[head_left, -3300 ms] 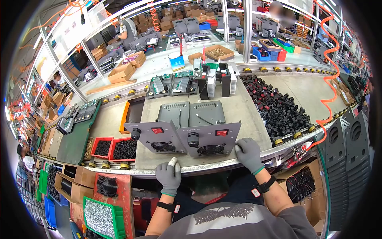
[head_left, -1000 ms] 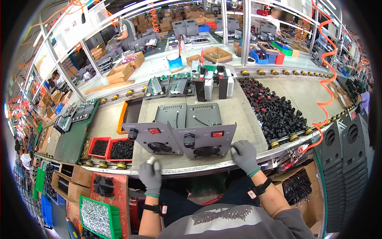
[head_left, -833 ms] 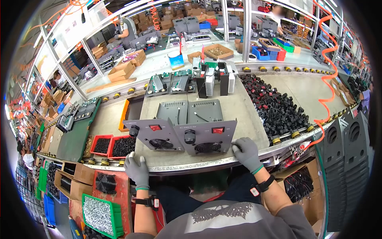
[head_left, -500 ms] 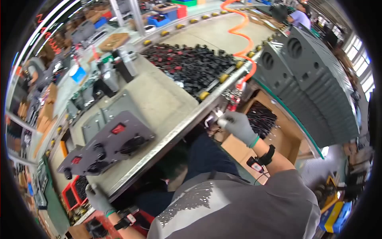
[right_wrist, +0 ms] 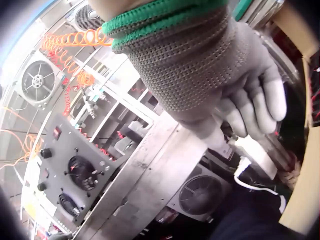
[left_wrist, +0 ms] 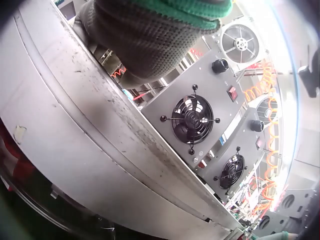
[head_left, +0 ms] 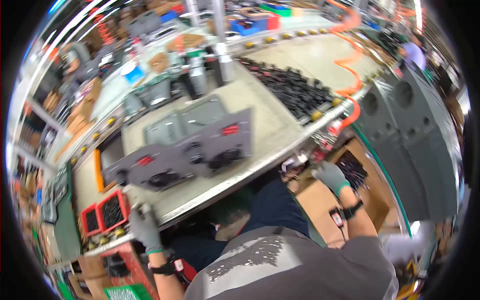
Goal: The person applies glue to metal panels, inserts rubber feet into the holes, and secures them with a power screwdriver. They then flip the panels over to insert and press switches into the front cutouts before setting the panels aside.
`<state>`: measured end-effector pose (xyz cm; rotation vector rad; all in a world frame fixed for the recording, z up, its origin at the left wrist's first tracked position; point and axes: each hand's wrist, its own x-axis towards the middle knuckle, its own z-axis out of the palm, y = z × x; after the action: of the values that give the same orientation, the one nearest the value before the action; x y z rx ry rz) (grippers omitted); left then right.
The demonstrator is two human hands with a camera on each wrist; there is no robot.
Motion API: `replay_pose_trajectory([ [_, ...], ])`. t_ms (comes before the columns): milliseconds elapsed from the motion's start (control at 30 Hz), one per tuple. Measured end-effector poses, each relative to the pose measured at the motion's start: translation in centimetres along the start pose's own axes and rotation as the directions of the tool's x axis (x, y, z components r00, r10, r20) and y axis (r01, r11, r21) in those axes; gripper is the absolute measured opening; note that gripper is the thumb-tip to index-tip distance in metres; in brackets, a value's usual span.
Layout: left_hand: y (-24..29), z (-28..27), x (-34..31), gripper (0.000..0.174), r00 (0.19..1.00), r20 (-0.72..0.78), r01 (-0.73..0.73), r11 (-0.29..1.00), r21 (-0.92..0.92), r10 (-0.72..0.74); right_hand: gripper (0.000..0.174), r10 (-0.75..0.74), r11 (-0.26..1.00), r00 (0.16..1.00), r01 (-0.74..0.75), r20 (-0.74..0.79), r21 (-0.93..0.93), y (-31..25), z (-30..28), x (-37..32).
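Two grey metal housings [head_left: 175, 155] stand side by side on the bench, their front panels carrying red rocker switches, black knobs and fans [left_wrist: 192, 120]. My gloved left hand [head_left: 145, 227] is at the bench's near edge, beside the red bins, with loosely bent fingers. In the left wrist view its fingertips are hidden. My gloved right hand [head_left: 331, 175] is off the bench's front edge at the right, by an open carton. In the right wrist view its relaxed fingers hang over a white block [right_wrist: 255, 155] with a white plug and cable; I cannot tell if they touch it.
Two red bins [head_left: 111, 210] of small black parts stand left of the housings. A heap of black parts [head_left: 290, 90] lies right, near an orange coiled hose [head_left: 350, 75]. Stacked grey panels [head_left: 415, 140] rise at far right, behind the carton [head_left: 375, 205] of black wires.
The head view has turned right. My right hand has left the housing's side and moved right, below the bench edge. My left hand has shifted left along the edge toward the red bins.
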<state>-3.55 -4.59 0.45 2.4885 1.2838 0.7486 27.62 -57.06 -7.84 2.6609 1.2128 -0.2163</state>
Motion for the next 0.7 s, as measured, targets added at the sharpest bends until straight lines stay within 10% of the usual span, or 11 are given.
replay_pose_trajectory([
  [67, 0.5, 1.2, -0.6, 0.035, 0.994, -0.082, -0.061, 0.997, 0.051, 0.065, 0.036, 0.339, 0.71, 0.929, -0.357, 0.15, 0.607, -3.7, -4.3, 0.1],
  [233, 3.9, 1.2, -0.9, 0.031, 0.999, 0.007, -0.044, 0.999, 0.022, 0.044, 0.028, 0.037, 0.575, 0.998, -0.07, 0.059, 0.815, -11.3, -13.5, 1.6],
  [533, 7.6, 3.6, -2.2, 0.029, 0.99, 0.09, -0.092, 0.976, -0.197, 0.111, 0.022, -0.354, 0.654, 0.82, 0.561, -0.45, 0.507, -20.8, -17.7, 9.1],
  [700, 8.6, 5.9, -2.5, 0.021, 0.968, -0.027, -0.243, 0.897, -0.369, 0.251, 0.028, -0.383, 0.682, 0.762, 0.614, -0.522, 0.397, -24.2, -17.5, 12.9],
])
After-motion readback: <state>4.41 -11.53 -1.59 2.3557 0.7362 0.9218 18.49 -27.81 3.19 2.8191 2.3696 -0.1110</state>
